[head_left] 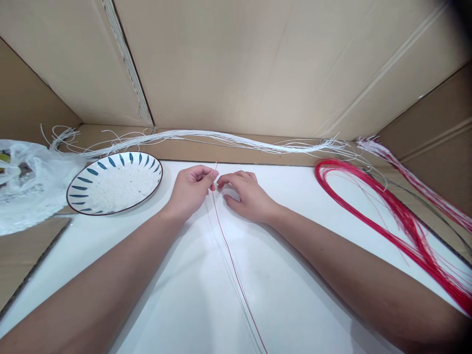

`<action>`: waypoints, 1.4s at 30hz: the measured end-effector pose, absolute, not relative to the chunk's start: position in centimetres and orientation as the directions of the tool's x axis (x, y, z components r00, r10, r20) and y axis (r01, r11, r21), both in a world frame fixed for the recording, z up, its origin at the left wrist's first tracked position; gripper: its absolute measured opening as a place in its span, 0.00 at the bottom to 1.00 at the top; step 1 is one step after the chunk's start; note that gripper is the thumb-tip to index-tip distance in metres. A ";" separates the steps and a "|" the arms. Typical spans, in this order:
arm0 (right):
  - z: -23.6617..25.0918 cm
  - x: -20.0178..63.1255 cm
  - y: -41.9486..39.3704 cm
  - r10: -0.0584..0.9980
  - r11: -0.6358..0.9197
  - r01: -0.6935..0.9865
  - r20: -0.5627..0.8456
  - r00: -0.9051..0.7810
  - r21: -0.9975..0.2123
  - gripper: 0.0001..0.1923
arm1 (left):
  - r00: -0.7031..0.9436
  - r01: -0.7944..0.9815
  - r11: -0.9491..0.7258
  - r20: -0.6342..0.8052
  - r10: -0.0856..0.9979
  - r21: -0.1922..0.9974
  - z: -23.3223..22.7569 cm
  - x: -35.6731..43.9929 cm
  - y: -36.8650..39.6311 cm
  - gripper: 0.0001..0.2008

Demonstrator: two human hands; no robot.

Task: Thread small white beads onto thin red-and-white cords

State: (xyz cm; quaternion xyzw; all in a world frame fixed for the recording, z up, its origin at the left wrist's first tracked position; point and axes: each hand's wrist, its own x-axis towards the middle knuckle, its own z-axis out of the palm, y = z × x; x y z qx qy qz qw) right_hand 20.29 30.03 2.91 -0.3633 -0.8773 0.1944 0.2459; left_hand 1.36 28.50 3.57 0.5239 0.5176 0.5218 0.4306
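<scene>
**Both hands at a red cord, mid-bench**

Head view. The left hand (190,189) pinches a thin red cord (230,253) between thumb and fingertips; its grip is clenched on the cord near the upper end. The cord runs from that pinch down the white bench (295,275) toward the near edge, with pale cords lying beside it. The right hand (247,194) rests on the bench just beside the left, fingertips curled at the same spot; whether its grip holds anything cannot be told.

Containers: a plate (85,173) with blue leaf marks on its rim sits left of the hands and holds small white beads (120,189). A clear plastic bag (25,189) lies at the far left, contents unclear.

A bundle of red cords (398,221) loops at the right; white cords (206,137) lie along the cardboard wall (258,64).
</scene>
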 end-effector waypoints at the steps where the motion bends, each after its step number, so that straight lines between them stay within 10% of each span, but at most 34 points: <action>1: 2.9 20.2 30.0 0.727 0.665 0.537 0.285 -0.625 -0.520 0.18 | -0.079 0.092 -0.093 0.101 0.992 0.991 3.6 1.4 28.5 0.11; 42: 3.0 19.6 29.6 0.754 0.638 0.563 0.279 -0.594 -0.526 0.10 | -0.077 0.113 -0.112 0.122 0.990 0.987 3.5 1.6 28.6 0.11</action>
